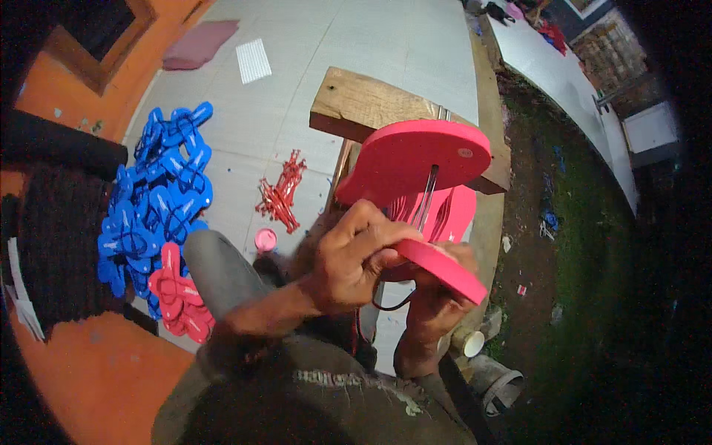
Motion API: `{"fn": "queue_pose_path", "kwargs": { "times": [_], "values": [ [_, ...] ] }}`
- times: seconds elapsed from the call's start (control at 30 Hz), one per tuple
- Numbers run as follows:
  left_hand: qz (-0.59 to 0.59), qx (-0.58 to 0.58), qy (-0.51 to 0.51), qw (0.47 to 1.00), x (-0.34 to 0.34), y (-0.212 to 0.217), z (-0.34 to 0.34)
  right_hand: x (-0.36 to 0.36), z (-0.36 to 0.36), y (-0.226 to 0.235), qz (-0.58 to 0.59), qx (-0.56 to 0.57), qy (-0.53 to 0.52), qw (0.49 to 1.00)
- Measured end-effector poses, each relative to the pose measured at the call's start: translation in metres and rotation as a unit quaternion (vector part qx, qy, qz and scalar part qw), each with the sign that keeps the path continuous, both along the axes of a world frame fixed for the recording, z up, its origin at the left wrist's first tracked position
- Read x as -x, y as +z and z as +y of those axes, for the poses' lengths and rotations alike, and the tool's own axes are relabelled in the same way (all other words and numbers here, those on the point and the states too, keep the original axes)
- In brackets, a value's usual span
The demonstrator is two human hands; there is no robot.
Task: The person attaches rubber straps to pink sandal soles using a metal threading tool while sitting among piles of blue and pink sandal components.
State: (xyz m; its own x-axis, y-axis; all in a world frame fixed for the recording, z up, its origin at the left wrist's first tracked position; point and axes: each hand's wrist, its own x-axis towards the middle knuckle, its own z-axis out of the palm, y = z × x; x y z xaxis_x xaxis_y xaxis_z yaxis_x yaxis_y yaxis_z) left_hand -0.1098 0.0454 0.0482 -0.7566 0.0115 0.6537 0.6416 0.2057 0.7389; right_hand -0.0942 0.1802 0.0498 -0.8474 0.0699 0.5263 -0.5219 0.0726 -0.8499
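Note:
My left hand (356, 256) is closed on the near end of a pink-red flip-flop sole (449, 274), its thumb pressed against the edge. From below and to the right, my right hand (434, 311) wraps the same sole, its fingers partly hidden. Just beyond, a larger pink-red sole (415, 152) stands tilted, with thin metal rods (428, 196) at a hole in it. Whether the two pieces join behind my fingers I cannot tell. A dark thin loop (397, 304) hangs beneath my hands. Several pink-red soles (456, 211) lie stacked behind the rods.
A thick wooden beam (371, 100) stands ahead. On the pale tiled floor lie a heap of blue flip-flops (159, 200), some pink-red flip-flops (178, 297), red straps (282, 196) and a small pink tub (265, 239). Right of the ledge are a bucket (504, 386) and grassy ground (586, 274).

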Motion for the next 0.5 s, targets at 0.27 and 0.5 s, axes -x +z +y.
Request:
{"fn": "queue_pose_path", "kwargs": {
  "times": [0.27, 0.5],
  "values": [
    [-0.016, -0.017, 0.015, 1.000, 0.018, 0.009, 0.007, 0.001, 0.015, -0.008, -0.005, -0.196, -0.132, 0.972],
    [-0.047, 0.014, -0.007, 0.999, -0.049, -0.028, -0.014, -0.029, -0.002, -0.023, -0.067, 0.073, 0.116, 0.988]
  ]
}}
